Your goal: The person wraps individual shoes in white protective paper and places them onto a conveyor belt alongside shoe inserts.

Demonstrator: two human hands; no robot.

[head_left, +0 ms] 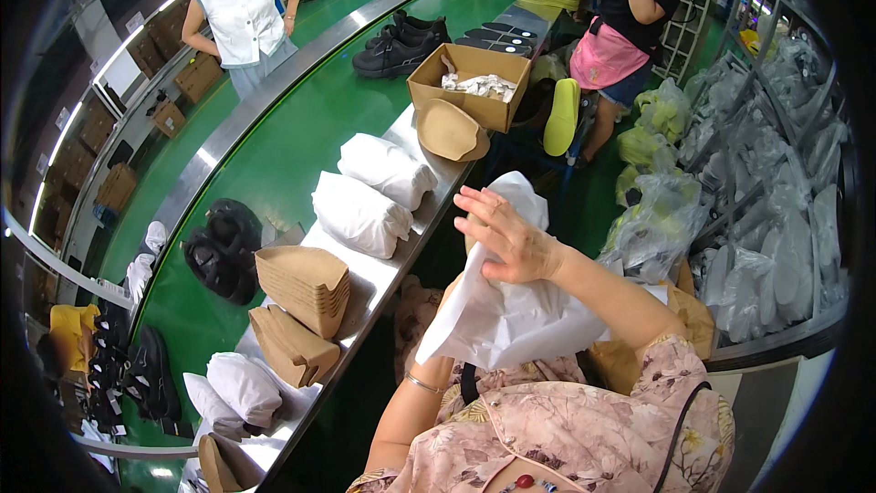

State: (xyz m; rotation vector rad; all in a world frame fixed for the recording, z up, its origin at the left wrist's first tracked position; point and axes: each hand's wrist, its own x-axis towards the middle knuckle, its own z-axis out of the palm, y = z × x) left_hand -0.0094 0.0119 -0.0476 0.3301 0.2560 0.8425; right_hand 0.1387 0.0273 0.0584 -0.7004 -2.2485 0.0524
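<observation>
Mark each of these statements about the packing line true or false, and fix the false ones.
1. The right hand lies on white wrapping paper held up in front of the person. True.
2. The open cardboard box on the conveyor is empty. False: crumpled white paper lies inside it.
3. Two white paper-wrapped bundles lie on the metal edge of the conveyor. True.
4. The conveyor belt is red. False: it is green.
5. Black shoes stand on the belt beyond the box. True.
6. The left hand is plainly visible, open and empty. False: it is hidden behind the paper; only the left forearm with a bracelet shows.
</observation>
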